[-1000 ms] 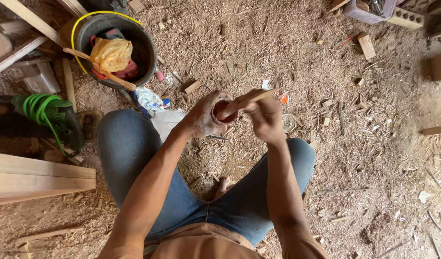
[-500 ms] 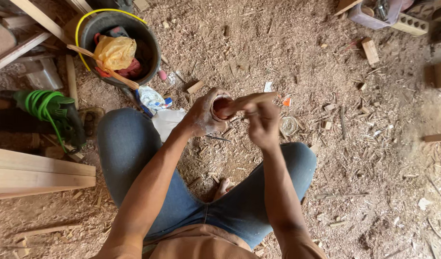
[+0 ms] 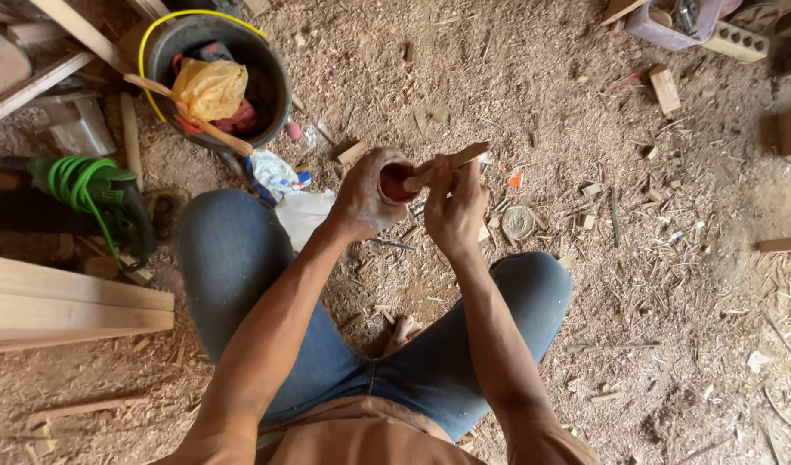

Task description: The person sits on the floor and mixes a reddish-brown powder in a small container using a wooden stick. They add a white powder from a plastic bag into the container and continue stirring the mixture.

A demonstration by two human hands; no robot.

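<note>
My left hand [image 3: 367, 201] is wrapped around a small round can [image 3: 394, 181] with dark red-brown stuff inside, held above my knees. My right hand [image 3: 457, 207] grips a thin flat wooden stick [image 3: 451, 161] whose lower end dips into the can's open mouth. I sit low in blue jeans [image 3: 241, 258] over a dirt floor covered in wood shavings. A bare foot shows between my legs.
A black bucket [image 3: 271, 73] with a yellow bag and a stick stands at the upper left. A green power tool with a coiled green cord [image 3: 77, 181] and stacked wooden planks [image 3: 68, 301] lie to the left. A round metal lid [image 3: 520, 222] and wood scraps litter the floor at right.
The stick's lower end has shifted inside the can as my right hand moved slightly. The view has tilted a little; both hands stay on the same things.
</note>
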